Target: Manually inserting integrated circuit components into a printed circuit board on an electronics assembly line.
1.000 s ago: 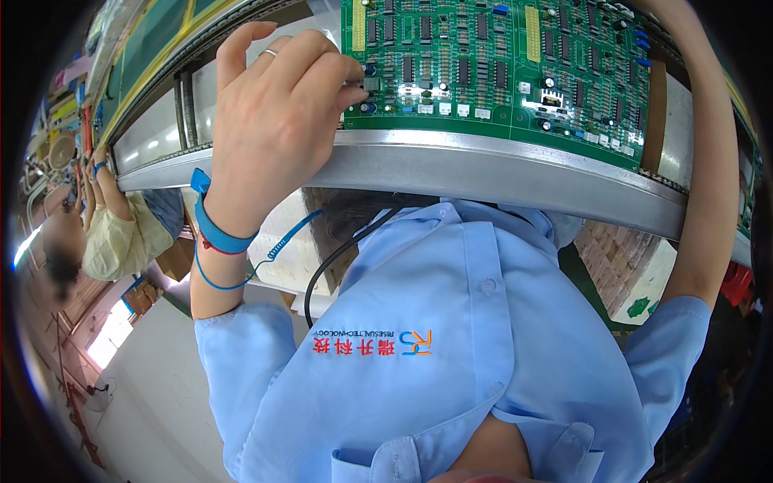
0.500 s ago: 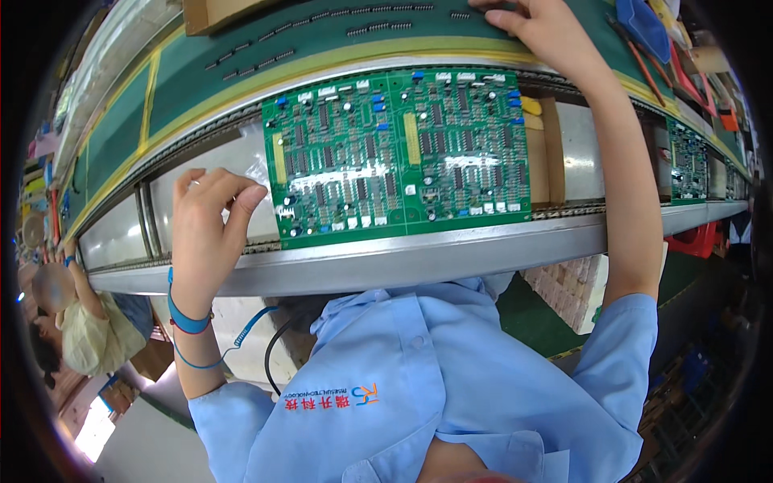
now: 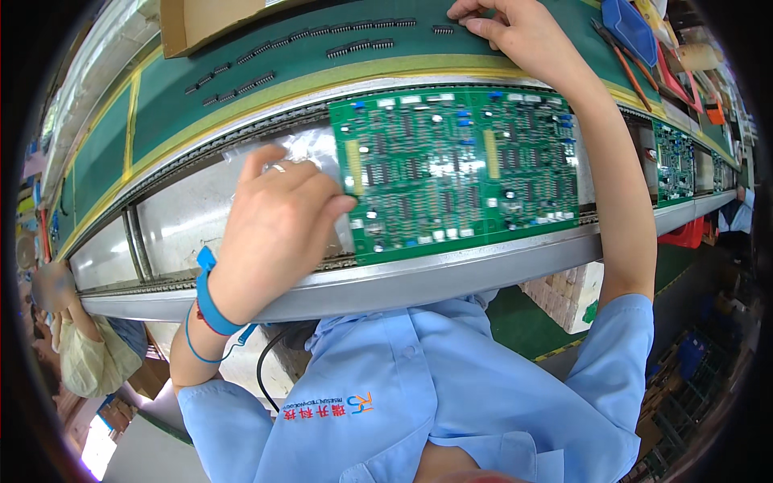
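- Judge the step in hand as a two-place one: guiding or steadying the board (image 3: 451,189) with the left hand (image 3: 278,213), tending chips (image 3: 320,30) with the right hand (image 3: 515,32).
- Locate the board on the conveyor (image 3: 177,201), in front of the torso, left edge next to the left hand and film (image 3: 310,149).
- Note the left thumb at the board's left edge, other fingers curled; because of motion blur, impossible to tell pinching from mere touching.
- Note the right thumb and forefinger close together above the mat (image 3: 169,121), just beside a lone chip (image 3: 442,29); impossible to tell whether pinching anything.
- For any next move, judge as needed: level support at the board's edge, plus a light, square fingertip grip at the chip, sparing the pins.
- Compare with half a second earlier: find the board farther right relative to the chips, the left hand farther right too, now overlapping the film, and the right hand nearly unchanged beside the lone chip.
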Available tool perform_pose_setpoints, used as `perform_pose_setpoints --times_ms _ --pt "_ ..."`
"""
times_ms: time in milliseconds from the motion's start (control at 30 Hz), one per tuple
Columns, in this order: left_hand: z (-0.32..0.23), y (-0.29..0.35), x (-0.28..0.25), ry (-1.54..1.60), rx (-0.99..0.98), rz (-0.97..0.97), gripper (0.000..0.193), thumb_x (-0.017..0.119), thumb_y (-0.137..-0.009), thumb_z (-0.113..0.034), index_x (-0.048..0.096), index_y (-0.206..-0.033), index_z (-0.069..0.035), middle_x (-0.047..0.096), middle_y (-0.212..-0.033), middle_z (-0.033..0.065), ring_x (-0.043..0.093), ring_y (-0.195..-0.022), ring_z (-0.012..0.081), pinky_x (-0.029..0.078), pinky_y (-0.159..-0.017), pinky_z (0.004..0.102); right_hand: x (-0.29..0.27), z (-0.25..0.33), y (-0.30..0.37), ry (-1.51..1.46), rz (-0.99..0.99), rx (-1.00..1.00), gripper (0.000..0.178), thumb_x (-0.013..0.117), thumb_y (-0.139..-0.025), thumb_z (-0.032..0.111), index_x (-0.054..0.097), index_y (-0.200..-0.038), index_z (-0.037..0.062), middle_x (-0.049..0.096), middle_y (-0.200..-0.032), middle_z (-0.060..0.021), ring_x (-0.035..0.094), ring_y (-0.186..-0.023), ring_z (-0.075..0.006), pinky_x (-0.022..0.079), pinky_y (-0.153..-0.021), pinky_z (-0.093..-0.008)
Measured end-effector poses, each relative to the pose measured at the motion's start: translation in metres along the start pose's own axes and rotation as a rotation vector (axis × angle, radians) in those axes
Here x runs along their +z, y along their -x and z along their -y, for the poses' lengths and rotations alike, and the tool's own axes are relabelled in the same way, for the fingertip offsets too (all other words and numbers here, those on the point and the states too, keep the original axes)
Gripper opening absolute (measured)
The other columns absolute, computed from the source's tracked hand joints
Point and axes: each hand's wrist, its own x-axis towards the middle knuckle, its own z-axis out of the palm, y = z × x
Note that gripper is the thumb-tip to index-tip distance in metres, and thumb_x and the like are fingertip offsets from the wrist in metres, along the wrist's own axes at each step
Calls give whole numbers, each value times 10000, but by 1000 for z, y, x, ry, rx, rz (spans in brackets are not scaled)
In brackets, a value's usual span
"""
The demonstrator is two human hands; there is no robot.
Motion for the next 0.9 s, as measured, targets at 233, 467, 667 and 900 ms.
perform_pose_setpoints --times_ms 233,467,667,900 --pt "-6 -19 10 40 81 17 82 714 -771 -92 635 -786 -71 579 -721 57 570 -677 246 415 -923 451 7 -28 -2 59 -42 -182 145 620 -897 95 657 -1028 44 634 -838 -2 481 -664 -68 408 -616 -217" --pt "10 -18 7 111 47 4 103 730 -746 -97 638 -791 -86 535 -714 41 537 -649 226 418 -899 425 -1 2 0 113 -5 -139 120 586 -870 72 642 -933 -14 640 -912 -178 619 -884 -346 487 -784 -385" --pt "12 -17 13 194 27 74 119 738 -728 -87 646 -805 -83 540 -714 32 543 -658 223 415 -908 432 0 3 -2 133 -24 -228 85 601 -863 68 633 -896 -3 608 -862 -170 601 -842 -345 480 -736 -385" --pt "16 -24 16 202 10 126 121 733 -729 -74 645 -812 -67 585 -742 44 570 -687 230 413 -909 446 -2 9 -1 161 20 -238 96 648 -797 79 613 -797 -10 597 -801 -159 594 -773 -346 471 -695 -395"
